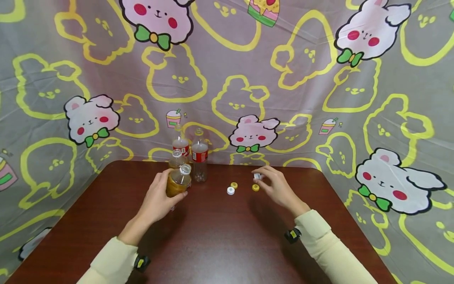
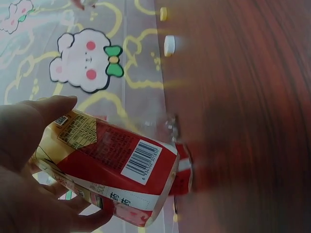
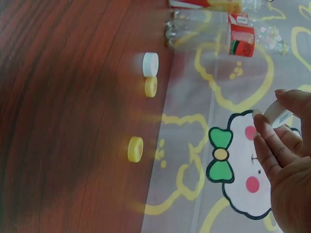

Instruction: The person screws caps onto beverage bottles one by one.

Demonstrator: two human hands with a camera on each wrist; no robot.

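My left hand [image 1: 157, 199] grips an uncapped plastic bottle [image 1: 178, 183], holding it above the table. In the left wrist view, thumb and fingers curl round the bottle's red and gold label [image 2: 121, 155]. My right hand [image 1: 279, 190] pinches a white bottle cap [image 3: 277, 115] between thumb and fingers, raised over the table. Below it lies a yellow cap [image 1: 255, 187]. To its left, a white cap [image 1: 230, 191] and a second yellow cap [image 1: 234, 185] sit side by side on the tabletop.
Behind the held bottle stand two clear bottles with red labels, one to the right [image 1: 200, 157] and one further left [image 1: 180, 146]. Another wide-mouthed bottle [image 1: 176, 159] stands in front of them, partly hidden. A patterned cloth [image 1: 301, 98] hangs behind the dark wooden table [image 1: 227, 240].
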